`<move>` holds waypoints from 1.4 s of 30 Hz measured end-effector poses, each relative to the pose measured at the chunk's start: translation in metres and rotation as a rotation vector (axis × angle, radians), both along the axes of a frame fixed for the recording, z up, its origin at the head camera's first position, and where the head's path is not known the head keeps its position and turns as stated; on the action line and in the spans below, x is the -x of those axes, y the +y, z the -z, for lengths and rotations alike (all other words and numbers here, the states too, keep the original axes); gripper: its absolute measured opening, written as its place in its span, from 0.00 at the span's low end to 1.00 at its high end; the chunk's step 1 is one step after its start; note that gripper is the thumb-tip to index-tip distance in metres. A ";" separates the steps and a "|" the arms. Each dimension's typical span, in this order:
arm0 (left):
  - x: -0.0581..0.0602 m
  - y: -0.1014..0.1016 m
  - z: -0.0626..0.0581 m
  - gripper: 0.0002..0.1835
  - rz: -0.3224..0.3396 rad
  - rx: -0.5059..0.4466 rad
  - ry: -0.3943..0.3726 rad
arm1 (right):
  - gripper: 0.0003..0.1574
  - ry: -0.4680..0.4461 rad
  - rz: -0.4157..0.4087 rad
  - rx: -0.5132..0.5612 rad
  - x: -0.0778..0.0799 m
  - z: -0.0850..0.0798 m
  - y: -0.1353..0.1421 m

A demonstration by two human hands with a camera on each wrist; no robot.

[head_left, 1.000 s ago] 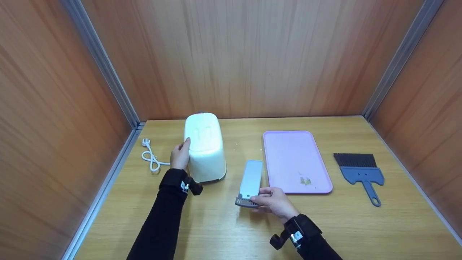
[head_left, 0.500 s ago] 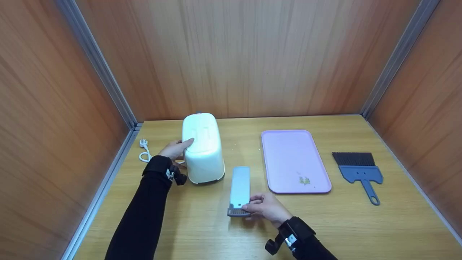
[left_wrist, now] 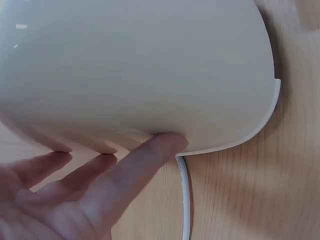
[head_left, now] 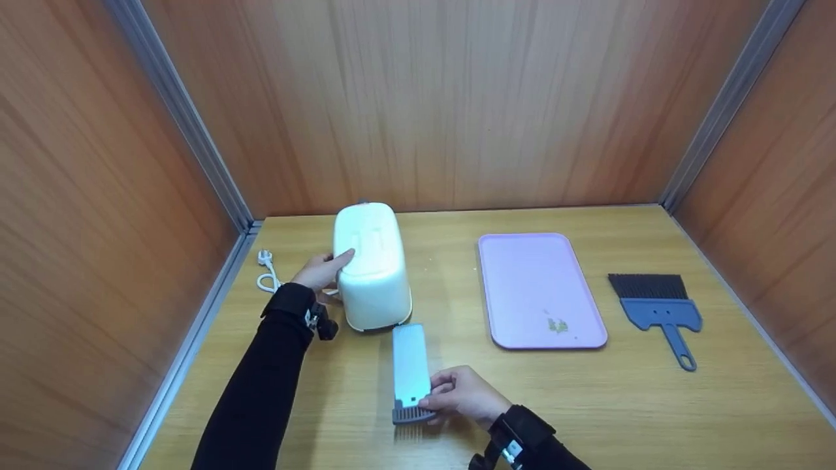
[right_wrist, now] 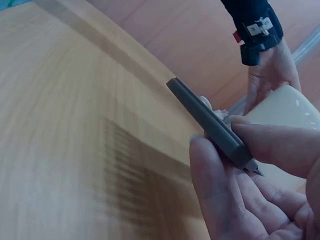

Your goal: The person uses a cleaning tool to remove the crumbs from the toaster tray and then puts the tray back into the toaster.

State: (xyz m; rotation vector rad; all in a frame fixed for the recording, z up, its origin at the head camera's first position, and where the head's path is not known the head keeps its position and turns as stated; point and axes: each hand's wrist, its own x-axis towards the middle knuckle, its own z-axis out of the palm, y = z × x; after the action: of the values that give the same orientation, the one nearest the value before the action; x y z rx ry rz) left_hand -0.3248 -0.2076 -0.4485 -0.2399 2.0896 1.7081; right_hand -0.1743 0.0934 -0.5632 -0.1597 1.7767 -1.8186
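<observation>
A cream toaster (head_left: 375,287) with a smooth closed top stands left of the middle. Along its left side my left hand (head_left: 321,271) touches it, thumb over the top edge; in the left wrist view its fairly straight fingers (left_wrist: 125,175) rest against the wall. My right hand (head_left: 465,395) pinches the grey slotted end of a long pale-blue crumb tray (head_left: 410,365) between thumb and fingers. The crumb tray's far end lies right at the toaster's near bottom edge, and a comb-like shadow falls on the table below its slots.
To the right lies a pink tray (head_left: 532,281) with a few greenish crumbs (head_left: 557,325). Beyond it is a blue brush (head_left: 661,313) with dark bristles. The toaster's white cord and plug (head_left: 266,267) lie at the left. Wooden panels (head_left: 457,104) enclose the table.
My right hand has brought the crumb tray left and nearer to me, lining it up with the toaster's near end. My left hand has shifted left, its thumb now over the toaster's top.
</observation>
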 end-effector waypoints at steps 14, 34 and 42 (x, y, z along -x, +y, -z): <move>-0.006 0.001 -0.003 0.48 -0.004 0.018 0.015 | 0.09 -0.062 -0.067 -0.018 -0.009 0.012 -0.029; -0.012 0.004 0.000 0.48 -0.049 -0.003 0.027 | 0.10 -0.057 -0.008 -0.047 0.008 0.013 -0.047; -0.012 0.005 0.002 0.46 -0.045 0.005 0.025 | 0.14 -0.042 0.018 -0.071 0.011 0.011 -0.053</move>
State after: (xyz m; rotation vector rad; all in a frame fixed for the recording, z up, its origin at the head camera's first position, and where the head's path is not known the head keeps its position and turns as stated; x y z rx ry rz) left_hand -0.3129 -0.2027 -0.4501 -0.2699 2.1220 1.7410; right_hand -0.1851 0.0405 -0.5741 -0.0773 1.8158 -1.7565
